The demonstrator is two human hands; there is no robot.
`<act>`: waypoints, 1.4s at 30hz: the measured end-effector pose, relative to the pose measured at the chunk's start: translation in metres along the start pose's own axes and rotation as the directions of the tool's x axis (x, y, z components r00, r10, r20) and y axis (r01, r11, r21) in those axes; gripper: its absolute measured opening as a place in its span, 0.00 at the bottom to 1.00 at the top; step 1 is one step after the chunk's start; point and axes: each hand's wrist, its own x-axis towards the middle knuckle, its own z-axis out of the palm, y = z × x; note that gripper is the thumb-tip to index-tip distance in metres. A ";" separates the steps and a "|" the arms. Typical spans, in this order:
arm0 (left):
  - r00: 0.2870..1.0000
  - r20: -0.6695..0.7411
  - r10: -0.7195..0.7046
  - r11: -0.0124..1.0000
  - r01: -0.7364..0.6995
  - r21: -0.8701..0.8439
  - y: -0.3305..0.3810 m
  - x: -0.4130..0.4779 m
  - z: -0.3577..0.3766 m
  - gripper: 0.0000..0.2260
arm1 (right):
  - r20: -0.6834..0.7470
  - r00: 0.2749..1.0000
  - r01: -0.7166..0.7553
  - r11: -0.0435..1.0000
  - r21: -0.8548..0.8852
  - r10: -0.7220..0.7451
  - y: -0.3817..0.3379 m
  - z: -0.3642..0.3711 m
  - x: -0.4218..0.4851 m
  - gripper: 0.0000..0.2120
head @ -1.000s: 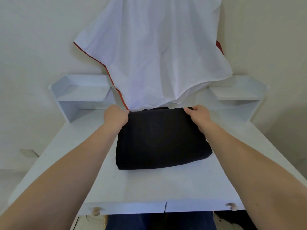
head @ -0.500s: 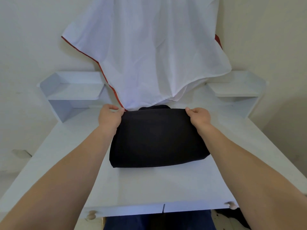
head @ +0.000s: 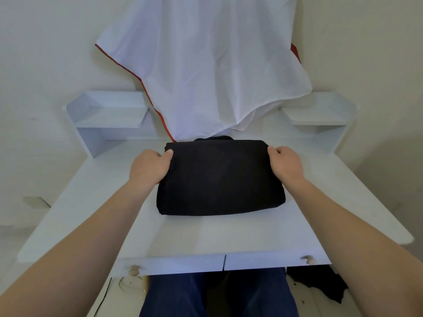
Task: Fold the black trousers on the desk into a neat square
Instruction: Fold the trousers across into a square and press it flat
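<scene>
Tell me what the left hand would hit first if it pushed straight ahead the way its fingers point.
The left hand points away and slightly right, gripping the black trousers. Beyond them, it would likely meet the hanging white cloth, though depth is unclear.

White desk (head: 206, 234) under folded black trousers (head: 219, 179)
</scene>
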 end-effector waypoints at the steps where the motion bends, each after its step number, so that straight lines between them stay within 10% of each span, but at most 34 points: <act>1: 0.995 -0.082 0.061 0.992 -0.052 0.113 0.001 -0.005 0.004 0.23 | -0.042 0.999 0.023 1.000 -0.021 -0.024 0.001 0.002 -0.003 0.21; 14: 0.967 -0.183 0.175 0.967 -0.135 0.214 -0.019 -0.021 0.014 0.26 | 0.034 0.997 -0.054 0.963 -0.264 0.065 0.017 0.001 -0.023 0.26; 25: 0.941 -0.229 0.249 0.935 -0.172 0.310 -0.014 -0.025 0.012 0.16 | 0.009 0.997 0.073 0.904 -0.422 -0.076 0.001 -0.011 -0.038 0.20; 28: 0.845 -0.296 0.446 0.871 -0.334 0.359 0.008 -0.024 0.008 0.15 | -0.060 0.940 0.254 0.808 -0.531 -0.335 -0.023 -0.011 -0.041 0.22; 31: 0.724 -0.008 0.689 0.658 -0.622 0.425 0.043 -0.024 0.032 0.19 | 0.137 0.791 0.593 0.690 -0.415 -0.596 -0.064 0.015 -0.052 0.24; 35: 0.797 0.314 0.516 0.620 -0.600 0.506 0.038 -0.015 0.067 0.25 | 0.420 0.767 0.635 0.667 -0.389 -0.485 -0.065 0.055 -0.054 0.25; 42: 0.837 0.318 0.446 0.591 -0.542 0.598 0.024 -0.002 0.079 0.27 | 0.423 0.840 0.529 0.684 -0.503 -0.339 -0.038 0.063 -0.027 0.33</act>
